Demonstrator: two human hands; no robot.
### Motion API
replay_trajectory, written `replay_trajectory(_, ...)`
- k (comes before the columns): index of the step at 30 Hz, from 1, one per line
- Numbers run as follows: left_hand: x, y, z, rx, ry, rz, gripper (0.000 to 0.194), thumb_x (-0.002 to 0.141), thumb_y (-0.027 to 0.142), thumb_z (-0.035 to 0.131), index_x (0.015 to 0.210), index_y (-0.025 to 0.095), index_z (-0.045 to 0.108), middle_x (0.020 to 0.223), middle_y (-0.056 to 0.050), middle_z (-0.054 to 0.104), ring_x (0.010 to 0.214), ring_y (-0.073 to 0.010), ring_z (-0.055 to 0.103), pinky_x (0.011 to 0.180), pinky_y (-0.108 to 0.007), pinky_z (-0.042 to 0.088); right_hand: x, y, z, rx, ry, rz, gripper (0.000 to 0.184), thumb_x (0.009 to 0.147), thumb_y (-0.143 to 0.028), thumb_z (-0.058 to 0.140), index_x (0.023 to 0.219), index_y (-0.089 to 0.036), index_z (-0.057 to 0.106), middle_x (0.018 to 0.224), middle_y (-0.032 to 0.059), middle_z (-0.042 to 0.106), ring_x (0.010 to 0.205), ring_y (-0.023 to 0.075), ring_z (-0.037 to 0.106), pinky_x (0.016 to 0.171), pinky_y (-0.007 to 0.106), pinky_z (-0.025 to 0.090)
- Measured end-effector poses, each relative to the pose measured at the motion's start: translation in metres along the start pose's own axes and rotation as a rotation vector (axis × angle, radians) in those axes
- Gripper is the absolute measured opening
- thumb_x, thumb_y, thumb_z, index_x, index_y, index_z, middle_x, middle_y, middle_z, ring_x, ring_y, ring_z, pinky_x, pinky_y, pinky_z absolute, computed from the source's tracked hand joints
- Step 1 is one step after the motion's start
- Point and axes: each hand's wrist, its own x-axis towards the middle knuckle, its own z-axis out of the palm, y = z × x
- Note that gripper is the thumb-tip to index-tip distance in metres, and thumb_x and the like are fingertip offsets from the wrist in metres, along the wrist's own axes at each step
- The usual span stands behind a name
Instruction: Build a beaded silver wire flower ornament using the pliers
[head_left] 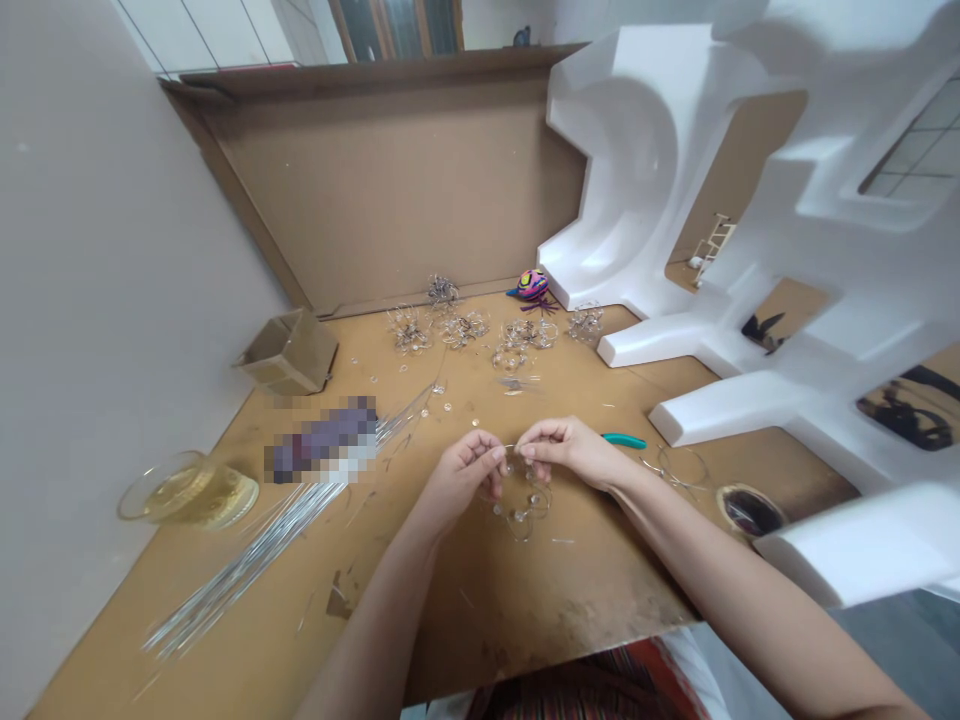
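My left hand (472, 466) and my right hand (561, 450) are close together over the table, each pinching a thin metal wire (510, 447) that spans the short gap between the fingertips. Just below the fingers are looped wires with small clear beads (521, 517); whether they hang from the held wire or lie on the table, I cannot tell. A green tool handle (624, 440) lies beyond my right wrist, its other end hidden. To the left rests a bundle of straight silvery wires (262, 560).
Several tangled wire clusters (465, 328) sit toward the back, beside a colourful ball-like object (532, 285). On the left stand a cardboard box (292, 355) and a glass of yellowish liquid (210, 500). White moulded foam (697, 410) and a dark-filled round container (750, 512) border the right.
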Motion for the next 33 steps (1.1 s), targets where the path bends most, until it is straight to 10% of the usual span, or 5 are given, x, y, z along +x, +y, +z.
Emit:
replay_trajectory(11, 0.005, -0.011, 0.004, 0.041, 0.021, 0.008, 0.027, 0.073, 0.042, 0.060, 0.074, 0.017, 0.050, 0.061, 0.004, 0.057, 0.044, -0.0071, 0.052, 0.045, -0.020, 0.044, -0.002, -0.002, 0.015, -0.814, 0.251, -0.302, 0.016, 0.078, -0.020, 0.053, 0.071, -0.015, 0.067, 0.068, 0.0040, 0.062, 0.062, 0.0118, 0.054, 0.061, 0.023, 0.039)
replay_trajectory(33, 0.001, -0.009, 0.007, -0.071, 0.081, -0.051, 0.029, 0.070, 0.043, 0.064, 0.076, 0.016, 0.055, 0.049, 0.008, 0.046, 0.033, -0.0017, 0.028, 0.035, -0.016, 0.018, -0.008, -0.006, 0.008, -0.295, -0.035, 0.070, 0.025, 0.073, -0.038, 0.058, 0.073, -0.014, 0.063, 0.062, 0.0001, 0.059, 0.047, 0.0085, 0.050, 0.047, 0.021, 0.040)
